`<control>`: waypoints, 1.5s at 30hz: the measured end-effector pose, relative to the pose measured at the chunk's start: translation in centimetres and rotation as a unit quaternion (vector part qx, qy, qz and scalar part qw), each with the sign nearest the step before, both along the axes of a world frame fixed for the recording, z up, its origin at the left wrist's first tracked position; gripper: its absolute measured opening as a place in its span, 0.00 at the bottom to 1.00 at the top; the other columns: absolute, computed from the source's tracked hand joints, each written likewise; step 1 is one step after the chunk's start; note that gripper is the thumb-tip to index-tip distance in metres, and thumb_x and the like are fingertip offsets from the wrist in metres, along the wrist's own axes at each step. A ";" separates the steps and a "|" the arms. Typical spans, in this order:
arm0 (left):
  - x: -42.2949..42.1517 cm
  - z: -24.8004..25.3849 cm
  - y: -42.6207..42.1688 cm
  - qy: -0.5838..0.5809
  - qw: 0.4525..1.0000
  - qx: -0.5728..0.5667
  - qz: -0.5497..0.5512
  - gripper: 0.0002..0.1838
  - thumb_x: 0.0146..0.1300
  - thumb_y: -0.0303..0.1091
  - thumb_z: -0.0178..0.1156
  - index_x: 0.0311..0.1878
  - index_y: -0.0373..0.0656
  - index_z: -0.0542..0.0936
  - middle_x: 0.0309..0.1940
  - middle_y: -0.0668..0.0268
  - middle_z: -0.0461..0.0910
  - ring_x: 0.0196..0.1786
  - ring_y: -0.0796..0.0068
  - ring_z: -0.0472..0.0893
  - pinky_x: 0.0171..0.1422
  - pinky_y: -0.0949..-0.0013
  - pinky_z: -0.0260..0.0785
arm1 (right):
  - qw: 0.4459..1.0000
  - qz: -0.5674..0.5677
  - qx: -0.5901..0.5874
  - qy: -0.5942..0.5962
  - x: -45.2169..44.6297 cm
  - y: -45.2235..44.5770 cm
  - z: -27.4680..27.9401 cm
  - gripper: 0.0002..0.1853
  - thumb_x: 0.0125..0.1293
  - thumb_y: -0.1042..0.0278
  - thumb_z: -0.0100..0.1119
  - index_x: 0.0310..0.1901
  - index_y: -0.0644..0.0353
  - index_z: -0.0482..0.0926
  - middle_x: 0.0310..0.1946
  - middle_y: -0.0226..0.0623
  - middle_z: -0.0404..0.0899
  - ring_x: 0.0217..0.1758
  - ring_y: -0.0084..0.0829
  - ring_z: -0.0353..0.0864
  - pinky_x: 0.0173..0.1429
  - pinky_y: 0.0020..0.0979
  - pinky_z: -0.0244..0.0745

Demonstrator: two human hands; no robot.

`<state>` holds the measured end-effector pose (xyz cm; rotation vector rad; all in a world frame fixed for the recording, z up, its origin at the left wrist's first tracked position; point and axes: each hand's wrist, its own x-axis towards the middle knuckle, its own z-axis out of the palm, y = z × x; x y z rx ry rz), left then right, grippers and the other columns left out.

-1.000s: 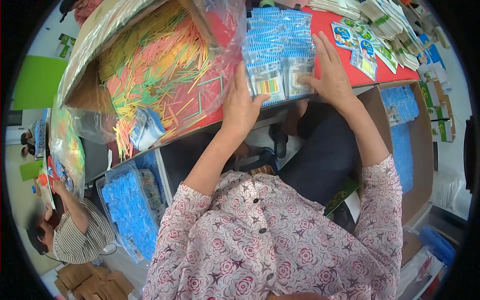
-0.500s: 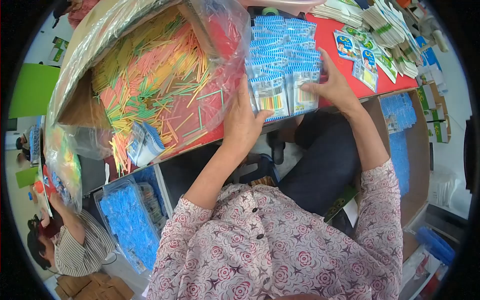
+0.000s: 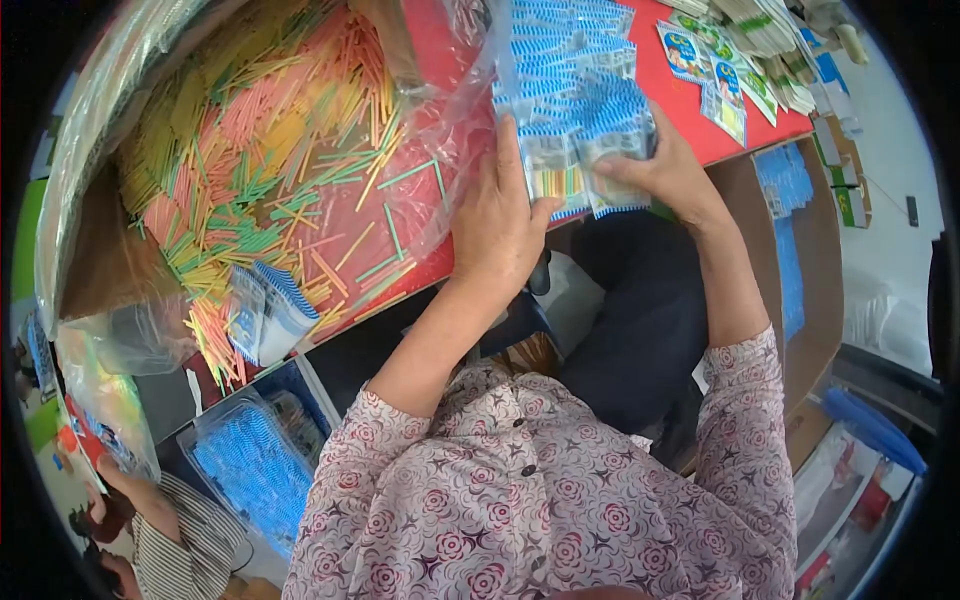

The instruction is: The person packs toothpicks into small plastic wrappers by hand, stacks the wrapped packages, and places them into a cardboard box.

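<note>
Two side-by-side rows of small blue-and-white packets (image 3: pixel 560 180) lie overlapped on the red table, with coloured sticks showing through their clear fronts. My left hand (image 3: pixel 500 215) presses along the left side of the rows, its thumb at the front packet's lower edge. Around the right row curls my right hand (image 3: pixel 672 172), thumb across the front packet and fingers along the far side. The front packets of that right row look tilted and slightly blurred. Left of my hands, loose pink, yellow and green sticks (image 3: pixel 290 150) spill from a plastic-lined cardboard box (image 3: pixel 110 240).
A loose blue-and-white packet (image 3: pixel 268 315) lies by the spilled sticks. Green-and-white printed bags (image 3: pixel 725 95) lie at the right. Below the table stand a clear bin of blue packets (image 3: pixel 250 450) and a carton (image 3: pixel 820 260). A co-worker in a striped top (image 3: pixel 185 535) is at lower left.
The view has shifted, so the box and sticks sit further left. In the right row, the front packets have tilted and bunched under my right hand. Both hands keep hold of the rows.
</note>
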<state>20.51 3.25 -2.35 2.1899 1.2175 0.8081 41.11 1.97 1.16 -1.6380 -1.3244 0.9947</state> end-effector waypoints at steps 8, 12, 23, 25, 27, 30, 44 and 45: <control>-0.1 0.3 -0.2 -0.032 0.999 -0.013 0.030 0.49 0.50 0.31 0.68 0.69 0.35 0.46 0.51 0.45 0.70 0.52 0.46 0.73 0.51 0.55 0.68 | 0.998 -0.015 0.036 0.054 0.9 0.0 0.3 0.33 0.48 0.66 0.72 0.55 0.65 0.67 0.43 0.36 0.78 0.45 0.25 0.77 0.51 0.29 0.73; -0.7 0.9 -1.0 -0.062 0.995 -0.066 0.029 0.50 0.48 0.32 0.69 0.69 0.35 0.47 0.54 0.45 0.69 0.56 0.46 0.71 0.57 0.56 0.65 | 0.977 -0.074 0.075 0.187 3.1 -1.3 -0.1 0.31 0.49 0.68 0.71 0.54 0.64 0.68 0.43 0.35 0.78 0.44 0.25 0.78 0.51 0.29 0.74; 9.9 6.4 1.9 -0.175 0.973 0.138 -0.064 0.57 0.45 0.32 0.73 0.71 0.36 0.42 0.63 0.53 0.62 0.61 0.57 0.69 0.64 0.64 0.63 | 0.961 -0.091 0.259 0.030 4.9 -2.8 3.4 0.32 0.47 0.72 0.71 0.54 0.64 0.67 0.44 0.34 0.77 0.44 0.25 0.78 0.50 0.28 0.75; 10.4 6.7 2.7 -0.192 0.973 0.084 -0.095 0.56 0.45 0.31 0.73 0.71 0.36 0.44 0.63 0.53 0.63 0.60 0.60 0.70 0.63 0.65 0.63 | 0.961 -0.069 0.262 0.054 5.2 -3.0 4.2 0.32 0.47 0.72 0.71 0.54 0.64 0.67 0.44 0.34 0.77 0.44 0.25 0.78 0.49 0.28 0.75; 10.4 7.2 3.6 -0.227 0.962 -0.031 -0.149 0.52 0.47 0.31 0.72 0.70 0.35 0.48 0.62 0.54 0.66 0.59 0.64 0.71 0.62 0.65 0.65 | 0.961 -0.072 0.263 0.045 6.4 -2.8 4.0 0.32 0.46 0.72 0.71 0.54 0.64 0.67 0.44 0.34 0.77 0.43 0.25 0.78 0.49 0.28 0.75; 10.5 7.2 4.6 -0.222 0.952 -0.120 -0.172 0.41 0.47 0.30 0.71 0.64 0.35 0.61 0.54 0.56 0.74 0.52 0.65 0.76 0.57 0.67 0.68 | 0.966 -0.068 0.249 0.029 7.7 -2.6 3.2 0.32 0.46 0.71 0.72 0.54 0.64 0.67 0.43 0.35 0.77 0.43 0.25 0.78 0.49 0.28 0.75; 13.3 6.9 5.7 -0.394 0.878 -0.258 -0.079 0.14 0.62 0.34 0.58 0.49 0.37 0.76 0.41 0.64 0.81 0.41 0.76 0.78 0.49 0.71 0.70 | 0.960 -0.067 0.238 0.130 6.3 -2.7 1.7 0.30 0.46 0.70 0.73 0.51 0.63 0.69 0.41 0.34 0.79 0.40 0.23 0.79 0.46 0.26 0.76; 14.3 5.5 5.2 -0.430 0.854 -0.279 -0.088 0.17 0.64 0.38 0.56 0.50 0.36 0.75 0.44 0.63 0.79 0.44 0.75 0.77 0.52 0.71 0.68 | 0.966 -0.058 0.230 0.100 5.9 -2.9 2.0 0.31 0.46 0.72 0.72 0.52 0.63 0.68 0.41 0.34 0.78 0.41 0.23 0.79 0.46 0.27 0.76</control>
